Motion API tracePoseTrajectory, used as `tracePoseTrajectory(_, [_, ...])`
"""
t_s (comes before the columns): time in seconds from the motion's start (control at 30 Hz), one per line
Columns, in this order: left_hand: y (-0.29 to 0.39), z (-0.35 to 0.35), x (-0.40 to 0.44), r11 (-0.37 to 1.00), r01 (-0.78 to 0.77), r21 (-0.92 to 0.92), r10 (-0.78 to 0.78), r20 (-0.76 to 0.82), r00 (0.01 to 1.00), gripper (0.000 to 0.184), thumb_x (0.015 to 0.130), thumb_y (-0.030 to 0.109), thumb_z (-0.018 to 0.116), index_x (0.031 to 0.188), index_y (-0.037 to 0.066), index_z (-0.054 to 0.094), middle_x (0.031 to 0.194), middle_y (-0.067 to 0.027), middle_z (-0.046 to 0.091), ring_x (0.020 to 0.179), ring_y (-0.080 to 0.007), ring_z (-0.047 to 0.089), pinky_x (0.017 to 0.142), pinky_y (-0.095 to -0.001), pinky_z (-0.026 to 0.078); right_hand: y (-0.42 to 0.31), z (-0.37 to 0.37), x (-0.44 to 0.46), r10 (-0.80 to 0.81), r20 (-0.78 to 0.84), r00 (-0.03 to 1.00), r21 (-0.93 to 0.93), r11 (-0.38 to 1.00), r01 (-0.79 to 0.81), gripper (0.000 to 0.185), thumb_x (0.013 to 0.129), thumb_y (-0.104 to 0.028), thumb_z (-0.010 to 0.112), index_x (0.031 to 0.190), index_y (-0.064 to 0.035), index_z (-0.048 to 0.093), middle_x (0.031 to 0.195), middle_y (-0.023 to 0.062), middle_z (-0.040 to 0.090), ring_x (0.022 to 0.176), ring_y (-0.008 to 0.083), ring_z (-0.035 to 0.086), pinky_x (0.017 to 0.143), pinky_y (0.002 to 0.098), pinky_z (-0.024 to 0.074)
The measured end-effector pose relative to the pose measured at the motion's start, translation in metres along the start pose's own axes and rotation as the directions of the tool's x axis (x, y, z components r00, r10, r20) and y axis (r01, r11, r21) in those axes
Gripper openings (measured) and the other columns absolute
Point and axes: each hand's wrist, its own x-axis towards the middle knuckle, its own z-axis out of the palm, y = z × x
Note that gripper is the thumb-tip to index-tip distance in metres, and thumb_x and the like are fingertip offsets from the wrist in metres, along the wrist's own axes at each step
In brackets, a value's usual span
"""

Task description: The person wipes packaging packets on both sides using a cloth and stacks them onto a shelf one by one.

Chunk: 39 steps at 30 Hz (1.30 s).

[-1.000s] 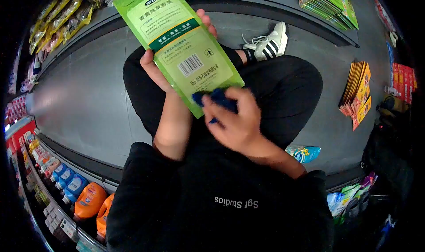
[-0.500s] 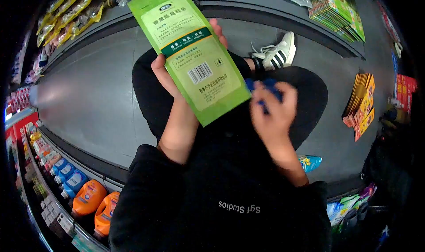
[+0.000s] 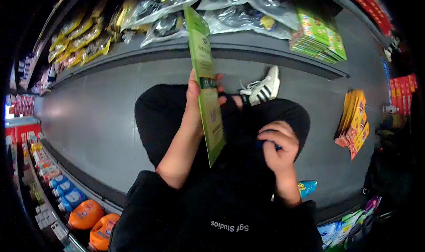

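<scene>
My left hand [image 3: 193, 99] grips a tall green insole package [image 3: 208, 106], with the thumb on the near side and fingertips showing past the far edge. The package is turned almost edge-on, so its printed back appears as a narrow strip. Above my bent knee, my right hand [image 3: 281, 150] is curled round a small dark blue object [image 3: 277, 146]. Most of that object is hidden by the fingers, and its kind cannot be made out. The right hand is apart from the package.
A white shoe with black stripes [image 3: 263, 90] rests on the grey floor [image 3: 97, 119]. Orange packets [image 3: 353, 121] lie to the right. Bagged goods [image 3: 230, 19] and stacked green packs [image 3: 316, 39] line the shelf ahead. Orange bottles [image 3: 86, 214] stand lower left; a teal packet [image 3: 307, 188] lies nearby.
The green insole package has turned from facing me to nearly edge-on. My right hand has moved away from its lower corner with the blue object. The view has tilted up towards the shelf.
</scene>
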Motion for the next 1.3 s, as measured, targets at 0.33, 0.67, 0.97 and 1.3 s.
tracePoseTrajectory(0.33, [-0.002, 0.088, 0.019, 0.990, 0.016, 0.143, -0.018, 0.013, 1.000, 0.046, 0.088, -0.002, 0.058, 0.131, -0.002, 0.039, 0.110, -0.0141, 0.063, 0.093, -0.0178, 0.064, 0.077, -0.0300, 0.053, -0.007, -0.033, -0.019, 0.255, 0.115, 0.960, 0.206, 0.939, -0.274, 0.031, 0.076, -0.015, 0.076, 0.099, 0.0021, 0.064, 0.086, 0.0130, 0.068, 0.074, 0.0216, 0.066, 0.069, 0.0303, 0.0503])
tracePoseTrajectory(0.67, [-0.021, 0.168, 0.062, 0.977, -0.022, 0.211, -0.019, 0.189, 0.982, 0.045, 0.089, 0.004, 0.060, 0.129, -0.004, 0.040, 0.100, -0.0135, 0.067, 0.086, -0.0146, 0.064, 0.074, -0.0265, 0.051, 0.044, -0.091, -0.026, 0.642, -0.163, 0.749, 0.649, 0.641, -0.409, 0.018, 0.085, -0.006, 0.066, 0.100, 0.0040, 0.065, 0.096, 0.0056, 0.067, 0.086, 0.0107, 0.059, 0.079, 0.0255, 0.0471])
tracePoseTrajectory(0.97, [-0.035, 0.189, 0.112, 0.825, -0.083, 0.559, -0.126, 0.326, 0.937, 0.027, 0.088, 0.012, 0.063, 0.111, -0.001, 0.057, 0.074, -0.0021, 0.066, 0.062, -0.0036, 0.054, 0.056, -0.0186, 0.040, 0.105, -0.138, 0.083, 0.601, -0.266, 0.754, 0.563, 0.732, -0.385, 0.015, 0.086, -0.011, 0.066, 0.095, 0.0009, 0.067, 0.086, 0.0019, 0.066, 0.075, 0.0082, 0.056, 0.068, 0.0233, 0.0459])
tracePoseTrajectory(1.3, [-0.028, 0.211, 0.209, 0.514, -0.427, 0.744, 0.150, 0.412, 0.899, 0.041, 0.082, 0.027, 0.071, 0.109, -0.003, 0.062, 0.058, 0.0084, 0.051, 0.049, -0.0001, 0.036, 0.044, -0.0199, 0.024, 0.129, -0.181, 0.188, 0.266, -0.304, 0.915, -0.489, 0.780, -0.390, 0.039, 0.078, -0.033, 0.067, 0.087, 0.0043, 0.067, 0.075, 0.0242, 0.064, 0.075, 0.0399, 0.063, 0.067, 0.0427, 0.0496])
